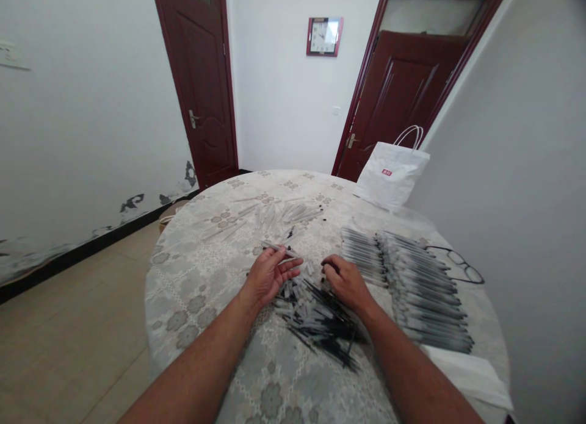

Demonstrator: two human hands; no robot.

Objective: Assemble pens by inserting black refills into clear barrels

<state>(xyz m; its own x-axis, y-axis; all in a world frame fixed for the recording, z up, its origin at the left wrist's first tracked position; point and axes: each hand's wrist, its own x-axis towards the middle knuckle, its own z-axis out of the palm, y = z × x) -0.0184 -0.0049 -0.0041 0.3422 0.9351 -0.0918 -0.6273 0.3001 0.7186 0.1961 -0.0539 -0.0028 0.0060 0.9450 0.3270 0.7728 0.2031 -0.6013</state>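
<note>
My left hand is palm up, with a clear pen barrel pinched between thumb and finger and the other fingers loosely curled. To its right, my right hand has its fingers bent in a pinch above the small parts; what is in them, if anything, is too small to make out. Below and between both hands lies a loose pile of black pen refills mixed with short clear pieces. Beyond my left hand, several clear pen barrels lie scattered in a heap.
Rows of black-and-clear pens lie stacked to the right, with eyeglasses beside them. A white paper bag stands at the far right of the round table, which has a patterned cloth. White paper lies near right.
</note>
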